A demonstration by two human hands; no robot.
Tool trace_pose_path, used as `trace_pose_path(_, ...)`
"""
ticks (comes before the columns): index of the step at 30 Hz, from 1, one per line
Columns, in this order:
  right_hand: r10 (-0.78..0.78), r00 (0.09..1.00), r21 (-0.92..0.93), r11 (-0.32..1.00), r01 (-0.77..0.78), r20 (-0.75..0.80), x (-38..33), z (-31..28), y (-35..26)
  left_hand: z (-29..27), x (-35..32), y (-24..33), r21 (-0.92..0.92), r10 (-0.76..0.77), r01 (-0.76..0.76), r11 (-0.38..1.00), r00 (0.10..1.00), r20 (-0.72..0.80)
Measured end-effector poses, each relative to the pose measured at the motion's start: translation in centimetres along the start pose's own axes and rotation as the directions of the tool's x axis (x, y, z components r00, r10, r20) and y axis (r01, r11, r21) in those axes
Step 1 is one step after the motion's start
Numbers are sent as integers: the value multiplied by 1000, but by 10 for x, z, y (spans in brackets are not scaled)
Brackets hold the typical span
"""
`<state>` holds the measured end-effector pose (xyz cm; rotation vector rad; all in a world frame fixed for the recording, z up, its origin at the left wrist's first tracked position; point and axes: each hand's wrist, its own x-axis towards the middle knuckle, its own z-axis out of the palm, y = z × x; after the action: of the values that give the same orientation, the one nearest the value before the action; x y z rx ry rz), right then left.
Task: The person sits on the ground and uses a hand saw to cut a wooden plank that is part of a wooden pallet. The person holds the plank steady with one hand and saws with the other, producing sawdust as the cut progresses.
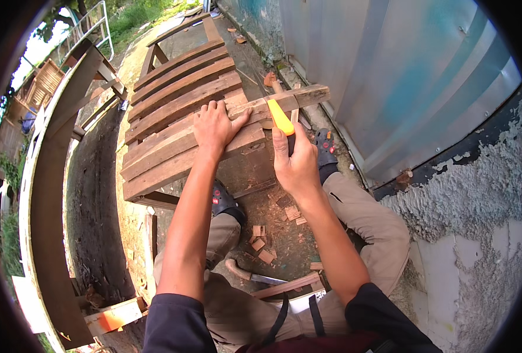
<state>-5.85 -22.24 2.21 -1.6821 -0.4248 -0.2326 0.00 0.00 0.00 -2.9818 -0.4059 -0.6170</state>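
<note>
A long, weathered wooden plank [311, 94] lies across a slatted wooden bench [181, 91], its right end sticking out past the bench. My left hand [215, 130] grips the plank from above, fingers over it and thumb stretched to the right. My right hand [296, 162] is wrapped around the yellow and black handle of a hand saw [280, 117], thumb along the top. The saw meets the plank to the right of my left hand. Its blade is hardly visible from this angle.
Several small wood offcuts [259, 244] litter the ground between my feet. Near my lap lies a knife-like blade with a wooden handle [237, 269]. A corrugated metal wall [390, 76] rises close on the right, and a large wooden frame [46, 194] stands on the left.
</note>
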Motion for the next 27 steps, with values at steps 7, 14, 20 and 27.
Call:
trace_pose_path(7,78,997,24,997,-78,21,-143,-70,-10,1,-9,-6,-22,-8,7,1000,998,-57)
trace_pose_path(14,143,990,25,989,-143,5,-165,-91,-24,9,-16,-1,-63,4,-14,998,988,-156)
trace_pose_path(20,5,1000,-20,1000,-6,-27,31,4,-8,7,-11,2,-34,27,-31,999,992,-124)
trace_pose_path(27,23,999,-11,1000,-23,48,-90,-43,-11,-1,-10,-9,-17,-20,19,1000,1000,-18)
